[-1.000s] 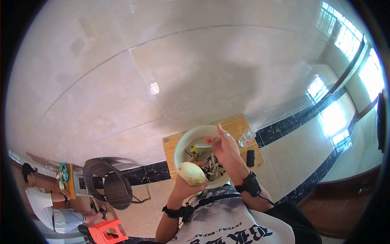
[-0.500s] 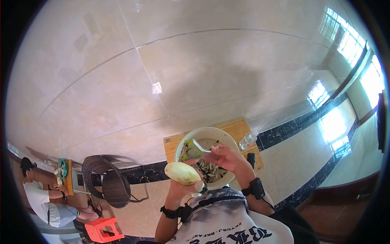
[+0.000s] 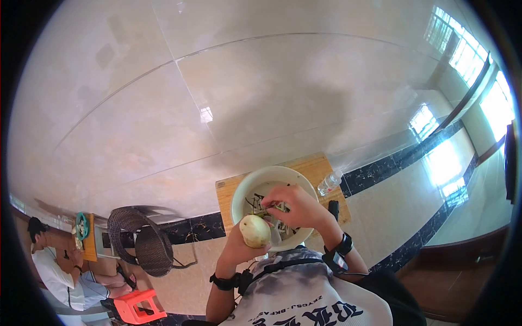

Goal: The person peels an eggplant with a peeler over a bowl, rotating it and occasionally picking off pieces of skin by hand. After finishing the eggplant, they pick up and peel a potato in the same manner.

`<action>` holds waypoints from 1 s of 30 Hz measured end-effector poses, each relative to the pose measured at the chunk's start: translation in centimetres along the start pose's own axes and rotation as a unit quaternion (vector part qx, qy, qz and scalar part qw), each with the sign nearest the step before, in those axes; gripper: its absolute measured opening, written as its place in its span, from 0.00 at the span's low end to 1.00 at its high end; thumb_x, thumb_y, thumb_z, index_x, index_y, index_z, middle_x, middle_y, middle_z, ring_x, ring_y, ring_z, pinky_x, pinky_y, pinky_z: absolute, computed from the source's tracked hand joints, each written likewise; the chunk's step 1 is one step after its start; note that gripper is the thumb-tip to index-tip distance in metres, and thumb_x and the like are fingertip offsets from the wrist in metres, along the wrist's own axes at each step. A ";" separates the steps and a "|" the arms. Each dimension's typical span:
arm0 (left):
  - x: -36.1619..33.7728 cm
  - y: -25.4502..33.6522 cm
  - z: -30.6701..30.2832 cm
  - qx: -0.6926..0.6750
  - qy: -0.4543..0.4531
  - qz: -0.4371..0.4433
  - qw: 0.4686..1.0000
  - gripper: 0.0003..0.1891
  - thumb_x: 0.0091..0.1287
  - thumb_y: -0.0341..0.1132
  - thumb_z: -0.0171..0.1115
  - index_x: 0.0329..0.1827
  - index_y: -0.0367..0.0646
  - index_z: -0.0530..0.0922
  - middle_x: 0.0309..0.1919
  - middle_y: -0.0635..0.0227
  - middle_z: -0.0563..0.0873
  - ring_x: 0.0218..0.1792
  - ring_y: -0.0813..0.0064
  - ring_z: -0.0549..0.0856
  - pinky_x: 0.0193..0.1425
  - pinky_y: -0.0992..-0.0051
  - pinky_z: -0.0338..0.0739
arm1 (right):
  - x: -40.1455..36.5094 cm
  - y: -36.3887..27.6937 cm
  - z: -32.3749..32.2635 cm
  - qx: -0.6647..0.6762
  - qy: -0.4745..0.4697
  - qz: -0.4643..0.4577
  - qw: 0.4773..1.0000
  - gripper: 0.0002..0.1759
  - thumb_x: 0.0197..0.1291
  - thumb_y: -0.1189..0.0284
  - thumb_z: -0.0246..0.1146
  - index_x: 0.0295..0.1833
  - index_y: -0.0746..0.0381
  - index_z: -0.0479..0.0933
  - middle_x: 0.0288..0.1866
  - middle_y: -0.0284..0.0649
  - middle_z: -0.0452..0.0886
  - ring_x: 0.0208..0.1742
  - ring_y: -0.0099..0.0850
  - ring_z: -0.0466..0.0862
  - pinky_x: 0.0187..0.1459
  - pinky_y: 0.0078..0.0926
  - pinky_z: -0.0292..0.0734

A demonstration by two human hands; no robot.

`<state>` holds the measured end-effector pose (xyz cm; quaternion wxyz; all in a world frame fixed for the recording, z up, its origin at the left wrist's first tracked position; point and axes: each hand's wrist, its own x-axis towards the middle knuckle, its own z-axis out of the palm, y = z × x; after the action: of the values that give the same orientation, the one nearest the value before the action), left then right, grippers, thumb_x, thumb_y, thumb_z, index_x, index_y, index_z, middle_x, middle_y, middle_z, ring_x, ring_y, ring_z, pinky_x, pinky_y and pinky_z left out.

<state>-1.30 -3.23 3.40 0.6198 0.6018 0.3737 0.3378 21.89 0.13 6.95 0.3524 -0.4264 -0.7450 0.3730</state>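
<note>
A pale, peeled vegetable (image 3: pixel 254 231) is in my left hand (image 3: pixel 236 251), its rounded end facing up, over the near left rim of a large white basin (image 3: pixel 238 196). My right hand (image 3: pixel 293 206) is over the basin, fingers pinched just above the vegetable; what they hold is too small to name. Dark and pale peelings (image 3: pixel 254 202) lie in the basin. A greenish object shows partly between my hands, mostly hidden.
The basin stands on a wooden table (image 3: pixel 224 196). Right of it are a clear bottle (image 3: pixel 329 183) and a black object (image 3: pixel 333 208). At left are a wicker chair (image 3: pixel 155 251), a red stool (image 3: pixel 138 307) and a seated person (image 3: pixel 57 271) beside a teal basin (image 3: pixel 82 226).
The vegetable has tilted from lying sideways to end-up and moved right. My right hand has shifted left and closed its fingertips. The green tool seen clearly before is now mostly hidden.
</note>
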 end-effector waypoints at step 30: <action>-1.1 -1.5 -1.2 0.000 -0.022 0.014 1.000 0.34 0.43 0.30 0.86 0.58 0.42 0.82 0.49 0.70 0.92 0.53 0.75 0.87 0.76 0.68 0.71 | -0.2 0.0 2.4 -0.080 -0.003 0.000 0.997 0.07 0.65 0.81 0.61 0.46 0.66 0.82 0.42 0.49 0.85 0.48 0.52 0.86 0.50 0.45 0.80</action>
<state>-2.95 -3.69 2.01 0.6229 0.6147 0.3511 0.3331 19.98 -0.61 5.79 0.3152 -0.4519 -0.7734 0.3136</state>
